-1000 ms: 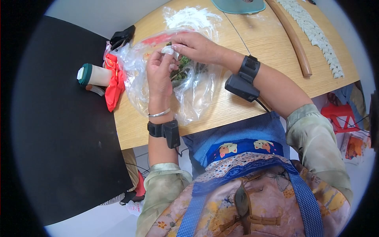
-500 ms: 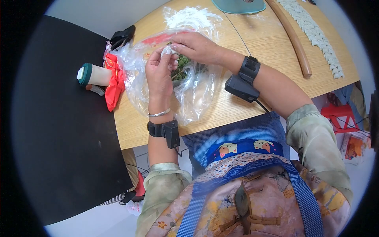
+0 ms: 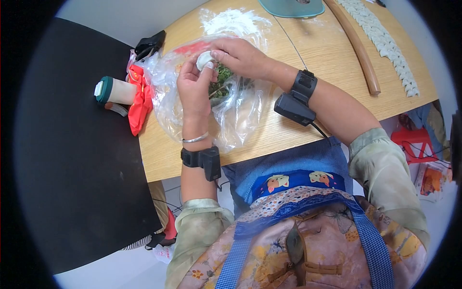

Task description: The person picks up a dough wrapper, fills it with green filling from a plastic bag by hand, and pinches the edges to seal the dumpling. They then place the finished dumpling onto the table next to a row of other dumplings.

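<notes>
Above the bagged greens, a small white dumpling point(image 3: 205, 59) with a rounded edge is pinched between both hands. My left hand point(image 3: 193, 86) grips it from below, thumb pressed on its near face. From the right, the fingers and thumb of my right hand point(image 3: 237, 57) close on its other edge. Chopped green filling point(image 3: 221, 79) shows beneath them, in a clear plastic bag point(image 3: 236, 123) spread over the table. Whether filling is inside the dumpling is hidden.
White flour point(image 3: 233, 21) is spread behind the bag on the wooden table point(image 3: 269, 137). A long wooden rod point(image 3: 358, 50) and a row of overlapping white dough pieces point(image 3: 380, 43) lie at right. A teal tray point(image 3: 291, 10), red bag point(image 3: 139, 108) and green-lidded cup point(image 3: 118, 91) stand around.
The dumpling has turned so its rounded white face shows more. My left fingers have shifted from curled around it to a thumb pinch. My right hand has barely moved.
</notes>
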### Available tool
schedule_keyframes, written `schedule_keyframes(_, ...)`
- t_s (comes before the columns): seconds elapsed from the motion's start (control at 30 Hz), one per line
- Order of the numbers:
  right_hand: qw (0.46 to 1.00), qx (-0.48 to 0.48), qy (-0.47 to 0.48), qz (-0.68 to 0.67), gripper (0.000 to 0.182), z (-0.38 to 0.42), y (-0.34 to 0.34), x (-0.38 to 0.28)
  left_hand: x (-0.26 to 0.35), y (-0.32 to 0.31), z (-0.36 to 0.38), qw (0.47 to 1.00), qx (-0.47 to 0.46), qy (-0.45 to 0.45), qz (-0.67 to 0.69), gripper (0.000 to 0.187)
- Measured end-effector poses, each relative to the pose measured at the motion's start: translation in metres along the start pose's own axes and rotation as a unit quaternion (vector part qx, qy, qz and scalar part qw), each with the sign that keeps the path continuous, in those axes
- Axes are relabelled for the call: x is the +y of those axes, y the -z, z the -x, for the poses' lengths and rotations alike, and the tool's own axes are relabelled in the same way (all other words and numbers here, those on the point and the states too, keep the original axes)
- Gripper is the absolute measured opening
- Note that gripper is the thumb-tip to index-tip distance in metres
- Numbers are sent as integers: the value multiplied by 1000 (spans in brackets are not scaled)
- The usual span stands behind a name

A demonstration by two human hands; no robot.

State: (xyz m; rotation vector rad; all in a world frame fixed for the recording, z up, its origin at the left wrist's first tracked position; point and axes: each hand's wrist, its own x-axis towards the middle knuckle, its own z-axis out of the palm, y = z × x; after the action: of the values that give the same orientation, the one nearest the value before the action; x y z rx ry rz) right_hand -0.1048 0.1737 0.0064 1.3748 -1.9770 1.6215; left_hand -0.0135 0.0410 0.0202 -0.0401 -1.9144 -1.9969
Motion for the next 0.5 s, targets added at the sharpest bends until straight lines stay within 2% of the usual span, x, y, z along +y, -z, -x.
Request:
schedule_keyframes(0.1,998,-15,-39,-40,25,0,2,-1,-1,-3,1,997,6,-38,-68,33)
schedule_keyframes(0.2,992,-38,-75,-90,26,0,3,2,1,-3,2,997,9,-42,-71,30)
schedule_keyframes(0.33,995,10,-12,-99,25,-1,0,3,3,-7,3,995,36,-45,-76,28)
schedule_keyframes(0.4,995,-30,-76,-54,21,0,4,2,3,-7,3,995,43,-44,-74,24)
schedule_keyframes(0.5,991,-28,-77,-102,21,2,4,-7,-1,-5,2,997,32,-48,-53,25)
